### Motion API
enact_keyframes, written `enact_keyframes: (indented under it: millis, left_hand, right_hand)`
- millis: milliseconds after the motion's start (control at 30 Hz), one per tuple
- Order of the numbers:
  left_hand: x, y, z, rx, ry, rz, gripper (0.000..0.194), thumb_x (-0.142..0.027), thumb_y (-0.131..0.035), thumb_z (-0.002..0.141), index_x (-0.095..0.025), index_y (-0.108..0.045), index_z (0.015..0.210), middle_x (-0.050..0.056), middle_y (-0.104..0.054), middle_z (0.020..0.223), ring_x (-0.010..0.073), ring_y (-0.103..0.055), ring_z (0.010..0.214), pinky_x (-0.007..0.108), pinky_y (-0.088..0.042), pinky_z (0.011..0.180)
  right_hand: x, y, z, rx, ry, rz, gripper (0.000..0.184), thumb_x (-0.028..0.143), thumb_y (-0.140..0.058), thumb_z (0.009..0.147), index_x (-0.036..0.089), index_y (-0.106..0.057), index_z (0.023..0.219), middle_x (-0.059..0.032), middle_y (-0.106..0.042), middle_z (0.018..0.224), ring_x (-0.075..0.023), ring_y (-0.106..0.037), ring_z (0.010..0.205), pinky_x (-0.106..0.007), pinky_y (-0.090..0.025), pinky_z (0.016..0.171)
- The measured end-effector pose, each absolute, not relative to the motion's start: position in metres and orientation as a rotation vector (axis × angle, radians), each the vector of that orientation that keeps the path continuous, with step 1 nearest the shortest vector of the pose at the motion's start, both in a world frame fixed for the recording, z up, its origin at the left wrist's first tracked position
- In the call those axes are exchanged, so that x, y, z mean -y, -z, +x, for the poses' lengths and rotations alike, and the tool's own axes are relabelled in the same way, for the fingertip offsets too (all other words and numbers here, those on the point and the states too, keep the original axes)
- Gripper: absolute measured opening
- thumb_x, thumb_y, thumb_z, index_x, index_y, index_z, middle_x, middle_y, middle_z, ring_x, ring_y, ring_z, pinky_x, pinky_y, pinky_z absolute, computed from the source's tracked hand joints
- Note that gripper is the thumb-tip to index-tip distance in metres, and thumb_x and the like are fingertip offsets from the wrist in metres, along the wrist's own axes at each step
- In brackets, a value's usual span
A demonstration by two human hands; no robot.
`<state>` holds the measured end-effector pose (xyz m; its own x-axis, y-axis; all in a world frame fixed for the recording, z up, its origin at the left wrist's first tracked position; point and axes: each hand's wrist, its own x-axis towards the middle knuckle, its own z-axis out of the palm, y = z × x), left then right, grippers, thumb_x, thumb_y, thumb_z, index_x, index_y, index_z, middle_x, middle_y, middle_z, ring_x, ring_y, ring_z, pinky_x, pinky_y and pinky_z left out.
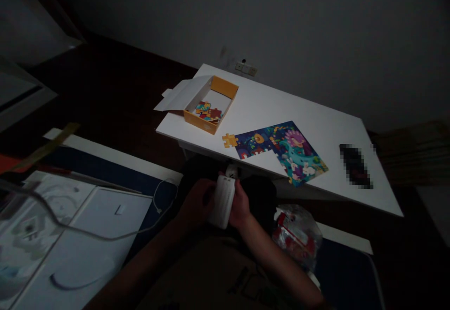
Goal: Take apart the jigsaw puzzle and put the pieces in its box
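Both hands, low before the lap: left hand and right hand clasp a white slab-shaped device from either side, steadying it upright. Beyond, on the white table: part-assembled jigsaw, loose yellow piece, and an open orange box corralling the spare pieces.

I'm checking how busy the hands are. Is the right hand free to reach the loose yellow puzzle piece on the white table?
Probably not yet: the right hand and left hand both grip a white rectangular device. Otherwise the way to the loose yellow puzzle piece near the white table edge looks clear.
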<state>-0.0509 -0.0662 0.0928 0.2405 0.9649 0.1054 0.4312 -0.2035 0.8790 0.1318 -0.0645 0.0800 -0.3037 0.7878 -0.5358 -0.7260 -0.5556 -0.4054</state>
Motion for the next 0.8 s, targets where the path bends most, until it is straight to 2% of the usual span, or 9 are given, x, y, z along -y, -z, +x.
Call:
enact_keyframes:
  millis: [100,300,600,800]
  left_hand:
    - [0.052,-0.1,-0.043,-1.216,-0.809,1.758,0.037,-0.014,-0.06,0.093,-0.023,-0.068,0.128,0.011,-0.071,0.125,0.0257,-0.07,0.115,0.046,-0.06,0.106]
    - [0.035,-0.108,-0.014,-1.111,-0.742,1.816,0.029,-0.023,-0.061,0.103,-0.024,-0.073,0.129,0.012,-0.069,0.134,0.0273,-0.068,0.125,0.049,-0.057,0.116]
    - [0.027,-0.106,0.008,-0.993,-0.602,1.866,0.034,-0.021,-0.062,0.102,-0.026,-0.075,0.134,0.011,-0.071,0.135,0.0259,-0.071,0.124,0.045,-0.06,0.114]
    - [0.029,-0.088,0.022,-0.971,-0.599,1.917,0.034,-0.023,-0.059,0.104,-0.025,-0.074,0.134,0.012,-0.075,0.138,0.0272,-0.073,0.127,0.047,-0.059,0.116]
  right_hand:
    - [0.066,-0.085,0.142,0.209,-1.927,-0.951,0.069,0.081,-0.071,0.09,0.032,-0.072,0.139,-0.0037,-0.084,0.119,-0.0338,-0.078,0.113,-0.049,-0.062,0.099]
    - [0.073,-0.09,0.161,0.32,-1.849,-1.052,0.072,0.083,-0.071,0.086,0.033,-0.072,0.137,-0.0051,-0.081,0.131,-0.0346,-0.076,0.116,-0.05,-0.059,0.101]
    - [0.088,-0.086,0.184,0.31,-1.739,-1.114,0.074,0.075,-0.086,0.082,0.032,-0.071,0.141,-0.0045,-0.08,0.127,-0.0298,-0.075,0.107,-0.041,-0.058,0.093]
    - [0.095,-0.085,0.19,0.342,-1.629,-1.177,0.082,0.08,-0.089,0.077,0.03,-0.07,0.139,-0.0063,-0.081,0.128,-0.0351,-0.073,0.12,-0.048,-0.055,0.106]
